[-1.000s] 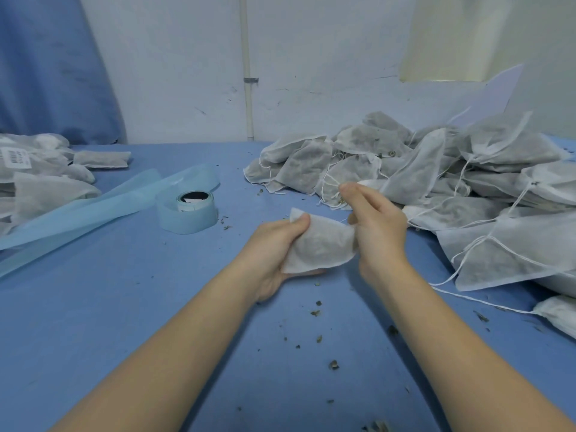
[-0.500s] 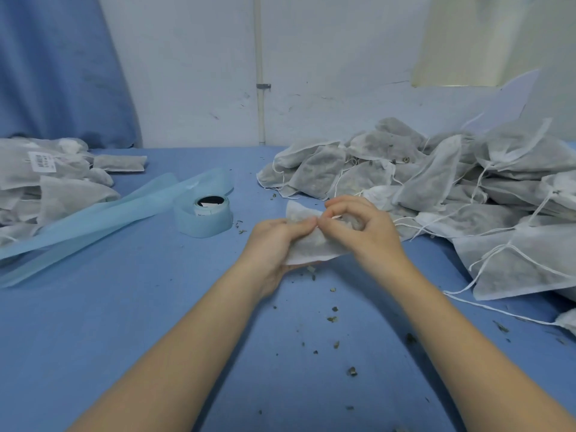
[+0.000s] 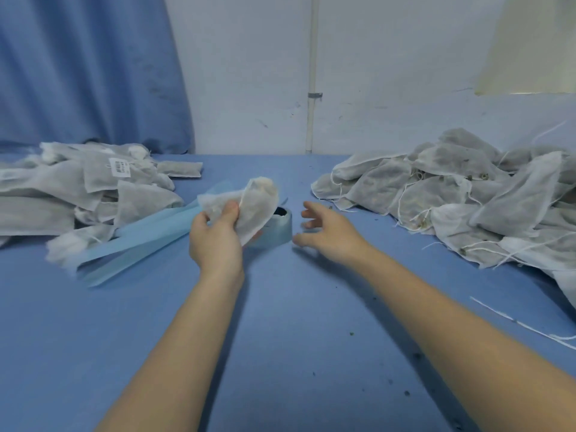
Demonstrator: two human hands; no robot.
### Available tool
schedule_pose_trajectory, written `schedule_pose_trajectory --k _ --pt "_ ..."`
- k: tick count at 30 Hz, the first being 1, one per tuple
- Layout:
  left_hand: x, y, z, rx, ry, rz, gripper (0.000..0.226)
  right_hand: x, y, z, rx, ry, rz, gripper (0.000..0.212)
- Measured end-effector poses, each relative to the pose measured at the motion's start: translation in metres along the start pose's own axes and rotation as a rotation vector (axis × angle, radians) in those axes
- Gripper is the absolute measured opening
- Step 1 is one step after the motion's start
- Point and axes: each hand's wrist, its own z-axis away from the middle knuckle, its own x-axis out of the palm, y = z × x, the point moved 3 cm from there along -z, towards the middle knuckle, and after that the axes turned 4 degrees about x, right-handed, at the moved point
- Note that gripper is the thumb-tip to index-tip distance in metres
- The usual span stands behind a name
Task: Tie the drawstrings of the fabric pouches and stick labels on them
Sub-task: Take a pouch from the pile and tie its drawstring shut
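Held up over the middle of the blue cloth-covered table (image 3: 280,322): one white gauzy fabric pouch (image 3: 249,210), dark filling faintly showing through, pinched by the left hand (image 3: 216,241), thumb on its front, fingers curled behind. Reaching just right of it, the right hand (image 3: 327,232), fingers spread apart, gripping nothing. Half hidden behind the pouch, a pale blue label roll (image 3: 277,230), its light blue backing strip (image 3: 140,241) trailing left. Far left, a heap of finished pouches (image 3: 78,194), one bearing a white barcode label (image 3: 120,167), print unreadable. Far right, a pile of loose-stringed pouches (image 3: 467,194), cut off by the frame edge.
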Motion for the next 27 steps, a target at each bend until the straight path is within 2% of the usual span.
schedule_pose_trajectory --k 2,4,7,13,17,21,24,27 --pt "-0.008 -0.001 -0.01 -0.011 0.055 0.058 0.02 0.011 -0.007 -0.012 -0.034 -0.012 0.043 0.082" --pt "-0.013 -0.004 -0.017 -0.016 0.096 0.076 0.02 0.019 -0.011 -0.022 -0.057 0.0 0.029 0.08" --pt "-0.013 -0.008 -0.021 -0.006 0.11 0.061 0.009 0.029 -0.012 -0.033 -0.038 0.032 0.034 0.086" --pt "-0.001 -0.012 -0.019 0.1 -0.005 -0.031 0.01 0.039 -0.013 -0.038 -0.011 0.151 0.095 0.069" --pt "0.008 -0.016 -0.017 0.067 -0.106 0.004 0.004 0.043 -0.014 -0.032 -0.014 0.183 0.075 0.08" --pt "0.008 -0.018 -0.016 -0.015 -0.137 0.068 0.011 0.033 -0.009 -0.022 0.019 0.062 0.004 0.092" --pt "0.007 -0.018 -0.018 -0.043 -0.143 0.108 0.016 0.018 0.001 -0.014 0.039 0.016 -0.149 0.077" --pt "0.009 -0.018 -0.017 -0.062 -0.163 0.13 0.02 0.012 0.007 -0.009 0.02 0.082 -0.205 0.053"
